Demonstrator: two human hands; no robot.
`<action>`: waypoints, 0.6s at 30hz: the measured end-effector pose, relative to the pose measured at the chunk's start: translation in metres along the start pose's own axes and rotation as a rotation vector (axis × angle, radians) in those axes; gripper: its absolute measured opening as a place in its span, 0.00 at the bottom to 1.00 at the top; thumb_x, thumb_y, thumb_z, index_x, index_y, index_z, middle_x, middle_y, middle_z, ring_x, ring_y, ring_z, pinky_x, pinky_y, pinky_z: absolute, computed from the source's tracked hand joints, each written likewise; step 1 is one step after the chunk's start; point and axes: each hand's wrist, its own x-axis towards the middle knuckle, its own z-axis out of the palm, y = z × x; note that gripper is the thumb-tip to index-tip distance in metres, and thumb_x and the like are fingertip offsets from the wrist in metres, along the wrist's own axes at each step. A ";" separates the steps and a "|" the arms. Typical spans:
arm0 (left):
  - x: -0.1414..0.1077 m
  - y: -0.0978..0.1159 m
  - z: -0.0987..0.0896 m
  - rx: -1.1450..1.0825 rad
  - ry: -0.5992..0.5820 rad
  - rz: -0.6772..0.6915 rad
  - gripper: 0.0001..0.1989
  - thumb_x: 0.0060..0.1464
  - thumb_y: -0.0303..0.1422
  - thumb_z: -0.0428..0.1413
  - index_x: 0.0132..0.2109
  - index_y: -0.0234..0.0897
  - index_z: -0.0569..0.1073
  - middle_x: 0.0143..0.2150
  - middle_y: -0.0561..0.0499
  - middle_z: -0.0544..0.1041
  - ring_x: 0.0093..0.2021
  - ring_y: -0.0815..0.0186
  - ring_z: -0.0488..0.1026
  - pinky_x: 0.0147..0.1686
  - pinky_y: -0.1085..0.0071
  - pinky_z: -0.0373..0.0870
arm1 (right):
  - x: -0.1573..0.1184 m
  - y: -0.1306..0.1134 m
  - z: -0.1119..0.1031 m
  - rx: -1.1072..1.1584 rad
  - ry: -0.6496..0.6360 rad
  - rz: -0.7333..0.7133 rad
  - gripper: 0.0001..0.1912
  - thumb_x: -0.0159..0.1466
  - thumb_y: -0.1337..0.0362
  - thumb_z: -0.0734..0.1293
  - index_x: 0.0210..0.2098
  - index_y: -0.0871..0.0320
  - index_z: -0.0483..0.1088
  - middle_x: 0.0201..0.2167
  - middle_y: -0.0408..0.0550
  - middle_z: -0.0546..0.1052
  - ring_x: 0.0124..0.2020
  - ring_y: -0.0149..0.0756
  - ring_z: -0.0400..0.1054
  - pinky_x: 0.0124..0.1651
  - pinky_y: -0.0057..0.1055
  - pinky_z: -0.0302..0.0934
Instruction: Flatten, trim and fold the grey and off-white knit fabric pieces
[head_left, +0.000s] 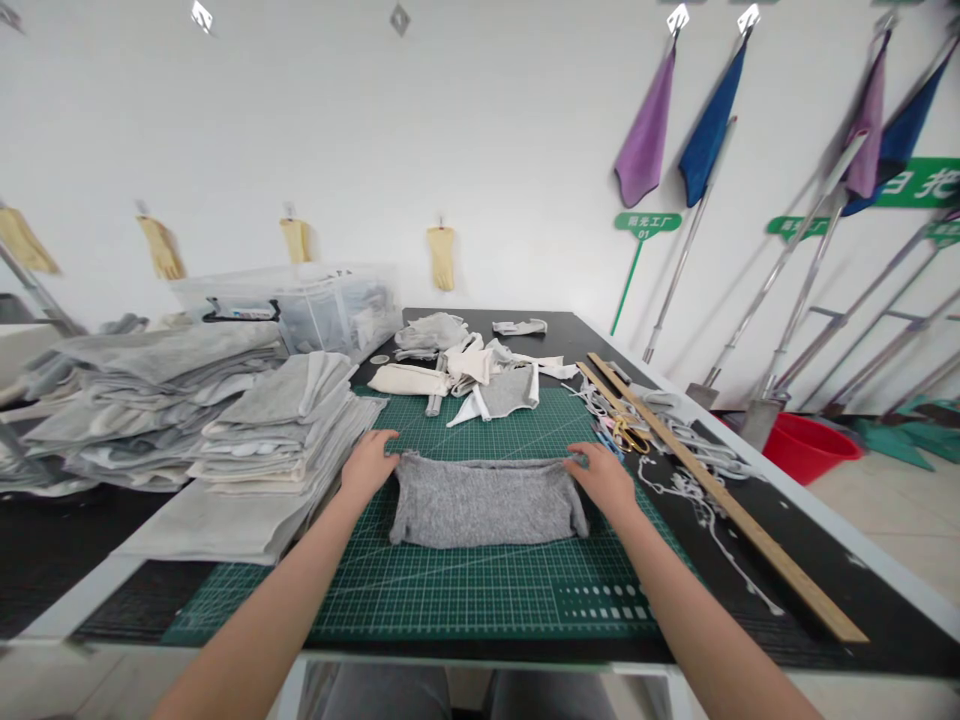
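A folded grey knit cloth (487,505) lies across the green cutting mat (480,600) in front of me. My left hand (370,462) pinches its upper left corner between thumb and fingers. At the upper right corner, my right hand (602,475) has its thumb and fingertips closed on the same cloth. The cloth's top edge runs between the two hands, and its lower edge rests on the mat.
Stacks of grey cloth (262,440) stand left, before a clear plastic box (300,305). Fabric scraps (487,370) lie at the back. Right are a long wooden ruler (720,490), gold-handled scissors (632,436) and white cords (697,495); a red bucket (806,447) stands beyond.
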 end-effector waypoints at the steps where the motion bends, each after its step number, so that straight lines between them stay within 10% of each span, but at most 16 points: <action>1: -0.001 0.005 -0.004 0.022 0.020 0.058 0.17 0.41 0.30 0.47 0.43 0.38 0.63 0.43 0.49 0.63 0.43 0.65 0.60 0.44 0.68 0.56 | -0.007 -0.007 -0.003 -0.028 0.021 -0.035 0.13 0.54 0.60 0.58 0.37 0.58 0.64 0.37 0.48 0.64 0.38 0.38 0.57 0.39 0.32 0.50; 9: -0.007 0.049 -0.009 0.120 -0.312 0.382 0.22 0.43 0.36 0.48 0.48 0.40 0.60 0.47 0.50 0.63 0.46 0.62 0.59 0.46 0.64 0.53 | -0.081 -0.060 0.002 -0.261 -0.240 -0.562 0.12 0.55 0.61 0.60 0.40 0.52 0.63 0.39 0.41 0.65 0.39 0.35 0.55 0.43 0.33 0.47; 18: -0.043 0.068 -0.023 0.208 -0.512 0.147 0.28 0.40 0.36 0.49 0.52 0.43 0.55 0.34 0.47 0.69 0.34 0.59 0.65 0.33 0.65 0.58 | -0.052 -0.039 0.008 -0.446 -0.097 -0.345 0.14 0.54 0.73 0.53 0.33 0.55 0.65 0.35 0.44 0.67 0.38 0.37 0.57 0.37 0.34 0.50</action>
